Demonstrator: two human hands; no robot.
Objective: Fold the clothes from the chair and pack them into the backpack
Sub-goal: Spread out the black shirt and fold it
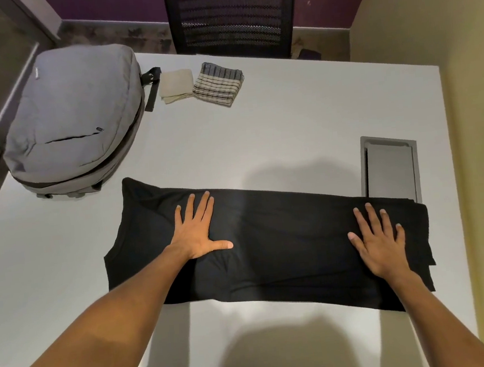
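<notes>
Backpack (72, 122) zipped, contents unseen; both hands' fingers (201, 208) spread flat on black shirt (284, 238).

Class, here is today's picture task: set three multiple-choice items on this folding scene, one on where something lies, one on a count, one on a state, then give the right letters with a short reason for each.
1. Where does the grey backpack lie?
A. on the chair
B. on the table's far left
C. on the floor

2. How many small folded cloths lie beside the backpack?
A. two
B. four
C. none

3. How are the hands on the black garment?
A. curled into fists
B. pinching a corner
C. flat, fingers spread

Answers:
1 B, it rests on the white table.
2 A, a beige cloth and a striped cloth.
3 C, left hand and right hand press flat.
</notes>
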